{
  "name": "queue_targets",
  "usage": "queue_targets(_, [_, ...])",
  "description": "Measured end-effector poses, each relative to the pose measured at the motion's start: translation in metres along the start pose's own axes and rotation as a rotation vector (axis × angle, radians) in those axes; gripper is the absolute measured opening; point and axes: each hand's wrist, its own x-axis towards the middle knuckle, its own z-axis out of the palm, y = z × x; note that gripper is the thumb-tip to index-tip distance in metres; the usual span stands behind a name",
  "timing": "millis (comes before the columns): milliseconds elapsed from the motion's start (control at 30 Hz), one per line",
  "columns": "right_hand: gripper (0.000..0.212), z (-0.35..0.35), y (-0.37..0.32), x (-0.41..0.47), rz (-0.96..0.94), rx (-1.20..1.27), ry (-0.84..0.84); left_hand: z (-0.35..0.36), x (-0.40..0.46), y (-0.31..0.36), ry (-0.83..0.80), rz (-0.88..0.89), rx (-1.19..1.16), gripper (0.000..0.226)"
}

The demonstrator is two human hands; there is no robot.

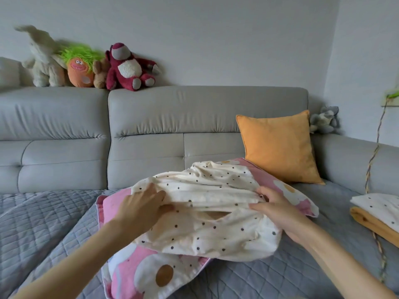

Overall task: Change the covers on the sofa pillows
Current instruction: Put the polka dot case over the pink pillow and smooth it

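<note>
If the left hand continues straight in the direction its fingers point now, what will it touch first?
The left hand points up and to the right, its fingers gripping the cream dotted cover. Going on, it would likely only meet more of that cover's bunched fabric, over the pink flowered pillow. Depth is unclear.

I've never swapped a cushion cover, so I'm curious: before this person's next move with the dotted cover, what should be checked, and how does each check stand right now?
1. Left hand has a grip on the dotted cover: ok.
2. Right hand pinches the cover's other side: ok.
3. Cover opening is spread apart: ok, a gap shows between the hands.
4. Pink floral pillow lies flat on the sofa seat: ok.
5. Cover is right side out: cannot tell.
6. Spare folded covers lie near the right hand: ok.
</note>
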Motion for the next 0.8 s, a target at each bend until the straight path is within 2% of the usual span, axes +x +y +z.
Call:
queue_targets(67, [0.016,0.003,-0.003,-0.01,0.092,0.322,-0.048,0.001,0.004,-0.001,0.129,-0.029,-0.252,0.017])
queue_targets(133, [0.015,0.008,0.0,-0.019,0.126,0.442,-0.058,-0.003,0.006,-0.001,0.133,-0.093,-0.637,0.02])
queue_targets(200, [0.022,0.014,0.004,-0.026,0.096,0.43,-0.086,-0.015,0.004,0.002,0.137,-0.127,-0.922,0.021])
queue_targets(267, [0.049,0.019,0.005,-0.029,0.019,0.21,-0.097,-0.031,-0.004,0.005,0.175,-0.081,-0.928,0.022])
queue_targets(333, [0.062,0.023,0.0,-0.03,-0.051,-0.037,-0.07,-0.047,-0.01,0.006,0.225,0.031,-0.816,0.023])
queue_targets(400, [0.051,0.026,0.002,-0.025,-0.116,-0.28,0.008,-0.062,-0.016,0.004,0.196,0.127,-0.787,0.02])
queue_targets(467, [0.021,0.024,-0.001,-0.017,-0.164,-0.54,0.102,-0.071,-0.019,0.002,0.204,0.159,-0.834,0.02])
queue_targets(567, [0.015,0.018,-0.011,-0.007,-0.138,-0.694,0.21,-0.075,-0.018,0.002,0.375,0.129,-0.889,0.026])
queue_targets(633, [0.005,0.009,-0.012,0.001,-0.095,-0.593,0.238,-0.07,-0.016,0.003,0.36,0.099,-0.859,0.045])
queue_targets(700, [0.013,0.0,-0.016,0.007,0.009,-0.245,0.184,-0.064,-0.013,0.001,0.253,0.033,-0.702,0.062])
queue_targets(767, [0.02,-0.007,-0.026,0.007,0.08,0.191,0.092,-0.054,-0.007,-0.008,0.181,0.008,-0.437,0.058])
queue_targets(800, [0.022,-0.01,-0.031,0.005,0.097,0.331,0.036,-0.05,-0.003,-0.012,0.17,0.009,-0.353,0.052])
